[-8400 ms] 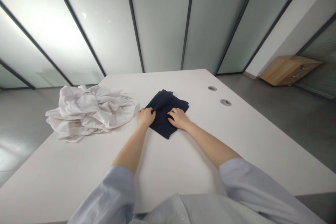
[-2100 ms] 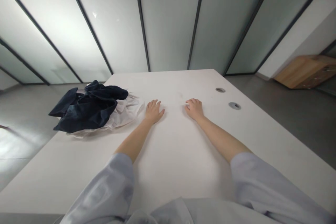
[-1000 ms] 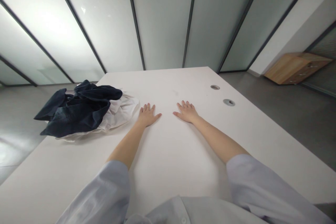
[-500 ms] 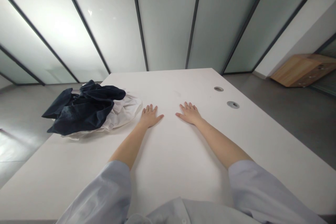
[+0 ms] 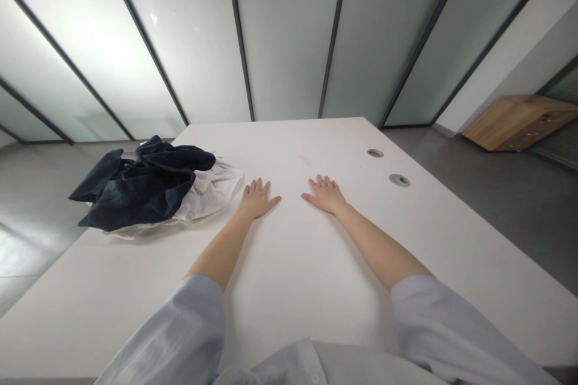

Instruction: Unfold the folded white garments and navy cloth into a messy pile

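Note:
My left hand point(image 5: 256, 199) lies flat on the white table point(image 5: 307, 289), palm down with its fingers spread. Level with it, my right hand point(image 5: 326, 195) also rests flat, fingers apart, and nothing is in either one. Just left of my left hand is a crumpled white cloth point(image 5: 210, 191), close to the fingers. On top of it sits a bunched dark navy cloth point(image 5: 139, 183), which hides much of the white one. What kind of garment or fabric each is, I cannot tell.
Two round grommets point(image 5: 400, 180) are set into the table's right side. Frosted glass panels point(image 5: 289, 36) with dark frames stand beyond the far edge. A wooden cabinet point(image 5: 510, 123) is on the grey floor at the right. The navy cloth reaches past the table's left edge.

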The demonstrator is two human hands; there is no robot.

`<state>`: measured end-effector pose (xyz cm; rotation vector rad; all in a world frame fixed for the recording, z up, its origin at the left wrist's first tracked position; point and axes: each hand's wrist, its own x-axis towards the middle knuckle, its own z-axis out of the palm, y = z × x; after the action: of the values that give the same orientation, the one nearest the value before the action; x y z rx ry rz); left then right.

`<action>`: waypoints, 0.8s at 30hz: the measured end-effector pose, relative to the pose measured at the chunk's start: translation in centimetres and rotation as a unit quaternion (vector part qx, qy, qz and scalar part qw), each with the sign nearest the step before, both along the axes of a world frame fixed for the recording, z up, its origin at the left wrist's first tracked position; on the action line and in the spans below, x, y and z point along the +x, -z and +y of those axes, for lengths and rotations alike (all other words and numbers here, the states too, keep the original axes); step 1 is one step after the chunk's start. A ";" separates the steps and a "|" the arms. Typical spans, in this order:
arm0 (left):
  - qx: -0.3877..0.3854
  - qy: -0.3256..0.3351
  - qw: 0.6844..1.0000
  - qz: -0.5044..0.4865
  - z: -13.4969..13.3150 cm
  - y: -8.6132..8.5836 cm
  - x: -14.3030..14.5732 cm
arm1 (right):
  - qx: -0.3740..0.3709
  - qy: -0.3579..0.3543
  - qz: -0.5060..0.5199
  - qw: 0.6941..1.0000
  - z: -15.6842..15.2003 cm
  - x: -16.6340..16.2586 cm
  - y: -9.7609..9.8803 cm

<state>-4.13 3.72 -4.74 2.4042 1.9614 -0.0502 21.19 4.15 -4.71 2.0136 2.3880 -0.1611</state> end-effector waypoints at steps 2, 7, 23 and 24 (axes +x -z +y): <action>0.001 -0.001 1.000 -0.002 0.0 0.0 0.0 | 0.000 -0.001 0.002 1.000 0.1 0.0 0.1; 0.002 -0.001 1.000 0.003 -0.1 -0.1 0.0 | 0.003 0.000 0.003 1.000 0.0 0.0 0.1; 0.002 -0.001 1.000 0.000 -0.2 -0.2 0.1 | 0.003 0.001 0.002 1.000 -0.3 -0.1 -0.3; 0.002 -0.001 1.000 0.000 -0.2 -0.2 0.1 | 0.003 0.001 0.001 1.000 -0.3 -0.1 -0.3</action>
<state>-4.05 3.53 -4.52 2.4043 1.9660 -0.0463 21.11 3.85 -4.38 2.0213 2.3906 -0.1562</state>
